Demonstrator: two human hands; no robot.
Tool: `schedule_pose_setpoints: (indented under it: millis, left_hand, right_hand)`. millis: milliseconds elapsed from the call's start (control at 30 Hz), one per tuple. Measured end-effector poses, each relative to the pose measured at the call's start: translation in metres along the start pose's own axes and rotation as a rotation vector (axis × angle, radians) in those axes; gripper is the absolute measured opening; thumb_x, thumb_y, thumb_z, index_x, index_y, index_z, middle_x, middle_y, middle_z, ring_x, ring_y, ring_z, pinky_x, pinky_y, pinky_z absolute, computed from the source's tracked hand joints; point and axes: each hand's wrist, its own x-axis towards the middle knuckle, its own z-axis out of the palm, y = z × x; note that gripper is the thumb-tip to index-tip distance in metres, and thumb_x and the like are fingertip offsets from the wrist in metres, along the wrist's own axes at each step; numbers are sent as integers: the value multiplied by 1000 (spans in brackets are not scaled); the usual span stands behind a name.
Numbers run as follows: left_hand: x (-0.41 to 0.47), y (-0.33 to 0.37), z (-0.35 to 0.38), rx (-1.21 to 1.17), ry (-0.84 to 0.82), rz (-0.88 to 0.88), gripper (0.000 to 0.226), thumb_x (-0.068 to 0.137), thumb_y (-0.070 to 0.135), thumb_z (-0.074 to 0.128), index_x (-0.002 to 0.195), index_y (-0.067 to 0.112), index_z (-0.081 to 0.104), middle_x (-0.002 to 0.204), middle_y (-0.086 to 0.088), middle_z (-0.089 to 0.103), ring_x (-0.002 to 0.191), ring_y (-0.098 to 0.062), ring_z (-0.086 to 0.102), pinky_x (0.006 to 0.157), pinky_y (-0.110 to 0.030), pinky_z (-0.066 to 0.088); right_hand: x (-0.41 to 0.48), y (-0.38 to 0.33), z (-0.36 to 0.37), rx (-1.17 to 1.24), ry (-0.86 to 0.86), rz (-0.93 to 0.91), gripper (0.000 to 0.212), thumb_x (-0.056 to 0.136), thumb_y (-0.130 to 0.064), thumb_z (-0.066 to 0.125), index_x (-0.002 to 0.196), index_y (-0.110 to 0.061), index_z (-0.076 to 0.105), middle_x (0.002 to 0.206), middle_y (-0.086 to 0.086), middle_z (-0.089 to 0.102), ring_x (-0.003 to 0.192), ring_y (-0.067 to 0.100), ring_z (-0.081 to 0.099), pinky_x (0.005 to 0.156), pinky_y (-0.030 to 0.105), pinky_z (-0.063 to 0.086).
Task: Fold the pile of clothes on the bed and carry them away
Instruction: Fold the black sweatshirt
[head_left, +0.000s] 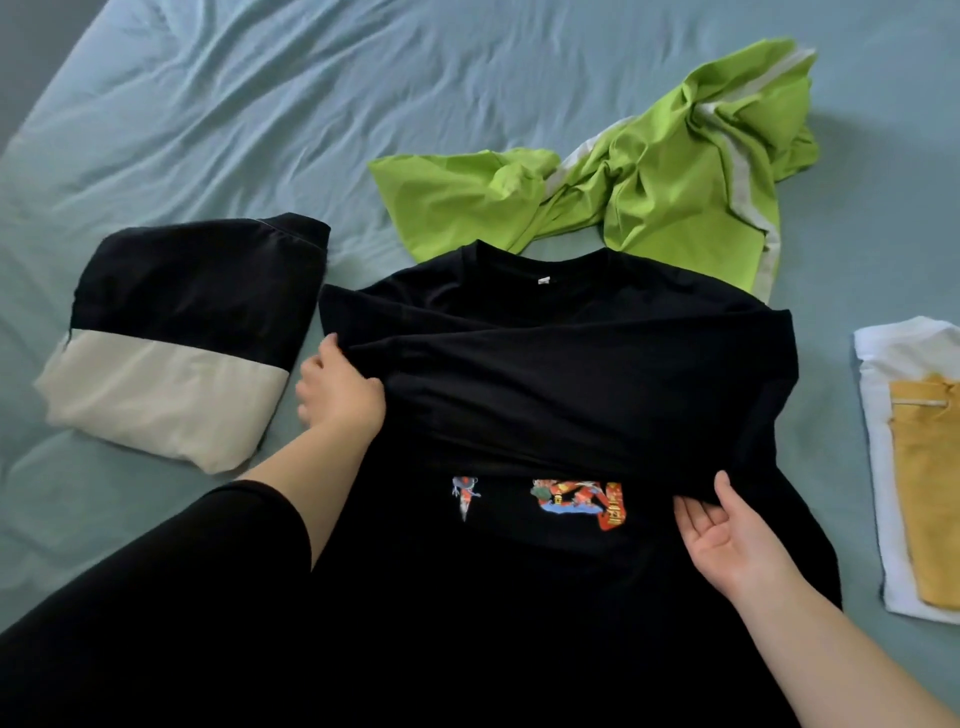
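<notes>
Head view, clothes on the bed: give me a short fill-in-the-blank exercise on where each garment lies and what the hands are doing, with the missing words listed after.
1. Both hands, the left hand and the right hand, grip the ____ T-shirt with a colourful print.
2. The crumpled garment beyond the collar is ____.
3. The folded black and cream garment lies to the person's ____.
4. On the folded white garment lies a ____ one.

Missing words: black; green; left; yellow
</notes>
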Motion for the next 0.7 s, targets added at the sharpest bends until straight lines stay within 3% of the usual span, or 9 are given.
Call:
schedule_pose_setpoints:
  millis: [67, 167, 333, 433, 533, 700]
  left_hand:
    - [-28, 15, 15, 214, -8, 197, 80, 88, 15, 57, 153, 26, 11, 159, -8, 14, 145, -28, 16, 117, -44, 17]
    - [-86, 48, 54, 307, -161, 550, 79, 90, 19, 52, 154, 30, 7, 163, -5, 0, 149, -24, -6, 119, -44, -1]
    - [-154, 134, 107, 263, -500, 846, 72, 93, 30, 54, 154, 29, 15, 162, 3, 12, 150, -18, 6, 120, -42, 7]
    - [-168, 184, 125, 210, -511, 924, 70, 92, 33, 57, 153, 25, 23, 160, 4, 23, 147, -17, 21, 118, -41, 23]
    - [-179, 230, 143, 165, -514, 885, 67, 92, 39, 58, 151, 24, 30, 155, 4, 35, 141, -22, 31, 112, -44, 32]
    - [-178, 278, 172, 290, -334, 768, 45, 88, 54, 57, 129, 34, 57, 132, -1, 56, 127, -31, 42, 101, -43, 40]
  right_hand:
    - [0, 2, -2, 4, -24, 5, 22, 93, -27, 60, 108, -12, 61, 109, 7, 69, 104, 20, 63, 78, 37, 52]
    - [0, 1, -6, 23, -61, 9, 30, 92, -26, 62, 118, -13, 60, 109, 8, 71, 102, 20, 66, 75, 33, 54]
    - [-8, -7, -8, 116, -132, 111, 45, 83, -28, 72, 120, -7, 59, 118, 16, 65, 106, 25, 64, 83, 34, 52]
    - [-17, -16, -17, 245, -175, 135, 52, 74, -32, 75, 120, -14, 59, 120, 8, 62, 112, 23, 56, 85, 37, 50]
    - [-18, -29, -36, 389, -143, 132, 52, 85, -31, 68, 132, -15, 52, 123, 4, 55, 128, 23, 47, 92, 37, 47]
    - [-15, -39, -57, 343, -193, 173, 29, 92, -34, 59, 117, -19, 61, 120, 2, 62, 104, 19, 63, 91, 36, 48]
